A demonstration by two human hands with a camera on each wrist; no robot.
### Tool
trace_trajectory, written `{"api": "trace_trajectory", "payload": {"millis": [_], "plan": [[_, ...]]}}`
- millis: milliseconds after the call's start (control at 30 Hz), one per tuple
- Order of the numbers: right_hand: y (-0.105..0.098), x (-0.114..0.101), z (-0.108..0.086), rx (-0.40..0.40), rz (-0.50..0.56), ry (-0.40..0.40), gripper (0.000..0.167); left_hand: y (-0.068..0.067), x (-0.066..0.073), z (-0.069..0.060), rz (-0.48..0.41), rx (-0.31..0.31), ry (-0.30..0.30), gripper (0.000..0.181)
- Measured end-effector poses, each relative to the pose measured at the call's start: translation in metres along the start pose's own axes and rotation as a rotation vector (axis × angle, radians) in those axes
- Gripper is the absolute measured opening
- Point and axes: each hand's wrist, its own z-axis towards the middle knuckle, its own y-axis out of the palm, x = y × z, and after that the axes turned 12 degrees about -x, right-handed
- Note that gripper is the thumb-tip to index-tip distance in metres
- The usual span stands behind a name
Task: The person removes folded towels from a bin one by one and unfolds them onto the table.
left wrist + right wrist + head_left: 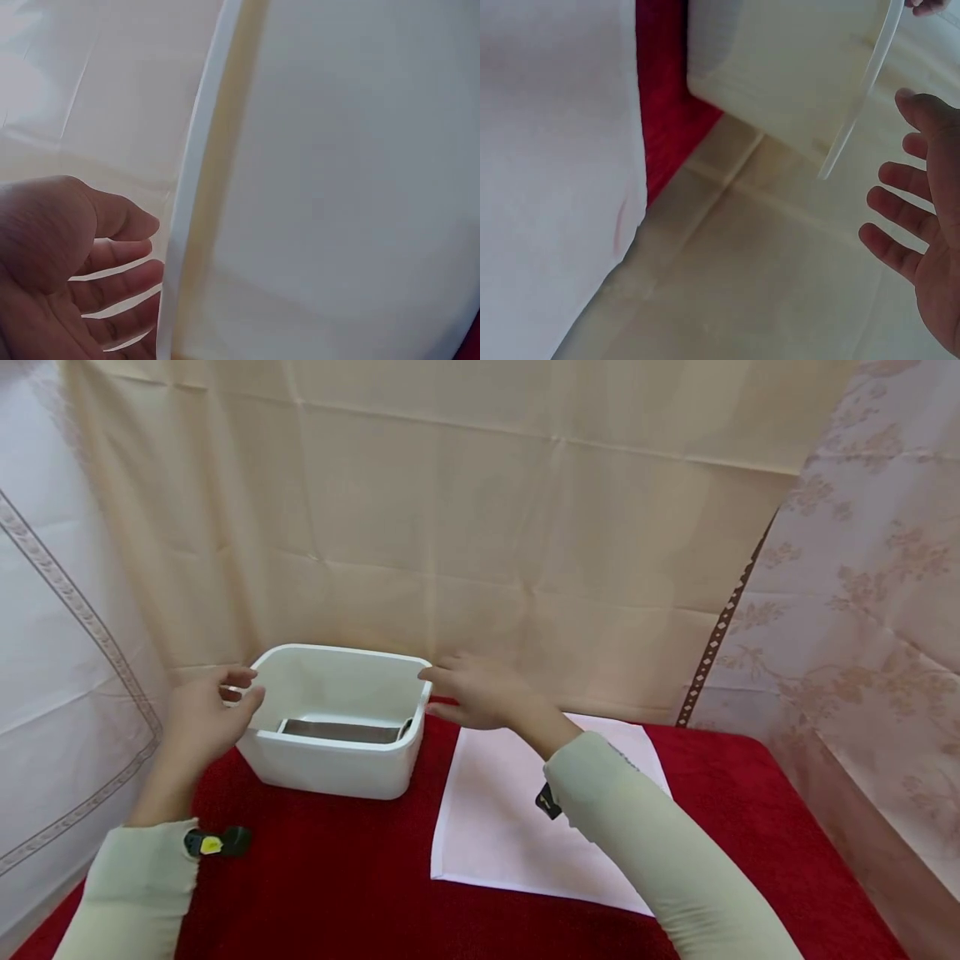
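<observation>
A white plastic bin point(330, 770) with rounded corners stands on the red cloth. Inside it lies a flat grey-brown item point(341, 731) with a pale edge; its kind is unclear. At the bin's left end is my left hand point(213, 710), fingers loosely bent beside the rim point(184, 195); whether the fingertips touch it, I cannot tell. My right hand point(480, 689) hovers by the right end, thumb and fingers spread. The right wrist view has that hand point(930, 217) with nothing in its grasp, apart from the bin wall point(795, 67).
A pale pink cloth point(517, 827) with a white hem lies flat to the right of the bin, partly under my right forearm. Red fabric point(337, 877) covers the table. A beige curtain point(450, 527) hangs close behind, with patterned drapes point(885, 610) at the sides.
</observation>
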Motion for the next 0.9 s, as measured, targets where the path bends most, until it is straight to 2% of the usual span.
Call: {"api": "trace_trajectory", "payload": {"millis": [133,267,400,500,600,667,767,900], "plan": [[-0.001,-0.007,0.012,-0.013,-0.029,0.001,0.05,-0.008,-0.011,0.001,-0.063,-0.003,-0.084,0.042],[-0.002,-0.012,0.021,-0.016,-0.046,-0.007,0.049,-0.014,-0.02,0.0,-0.087,0.019,-0.158,0.044],[-0.004,-0.016,0.031,-0.005,-0.038,-0.022,0.047,-0.017,-0.03,-0.003,-0.101,0.052,-0.208,0.044],[-0.003,-0.018,0.04,-0.009,-0.033,-0.029,0.046,-0.019,-0.038,-0.004,-0.156,0.06,-0.234,0.044],[-0.001,-0.02,0.05,-0.023,-0.03,-0.021,0.046,-0.019,-0.044,-0.005,-0.273,0.053,-0.265,0.041],[0.0,-0.02,0.058,-0.034,-0.026,-0.016,0.047,-0.018,-0.047,-0.006,-0.371,0.044,-0.282,0.029],[0.001,-0.021,0.067,-0.048,-0.018,-0.008,0.047,-0.018,-0.05,-0.006,-0.595,0.023,-0.286,0.008],[0.003,-0.021,0.078,-0.061,0.001,0.006,0.047,-0.019,-0.052,-0.005,-0.853,-0.016,-0.273,0.024]]}}
